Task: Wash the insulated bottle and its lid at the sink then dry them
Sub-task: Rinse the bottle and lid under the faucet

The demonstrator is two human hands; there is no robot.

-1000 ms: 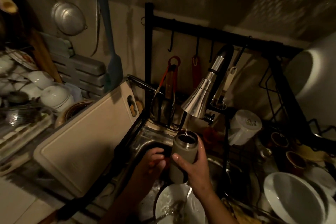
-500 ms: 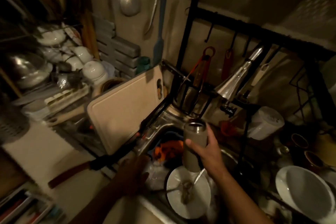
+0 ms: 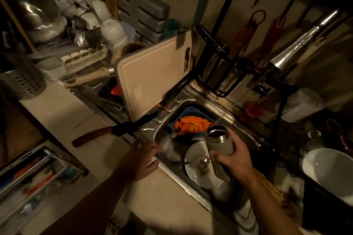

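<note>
My right hand (image 3: 236,160) grips the grey insulated bottle (image 3: 219,142) over the steel sink (image 3: 193,101), its open mouth tilted up and left. A thin stream of water falls from the silver faucet (image 3: 294,47) toward the bottle's mouth. At the sink's left rim my left hand (image 3: 145,160) rests, blurred, with fingers apart and nothing in it. The lid is not visible.
In the sink lie a white plate (image 3: 196,168) with a utensil and a blue basket holding something orange (image 3: 193,124). A cutting board (image 3: 152,76) leans at the sink's left, with a knife (image 3: 107,133) on the counter. White bowl (image 3: 328,173) at right; dish rack (image 3: 76,30) at back left.
The view has swung left and down. My left hand has left the bottle and moved to the sink's left rim. The bottle has tilted and dropped lower under the stream.
</note>
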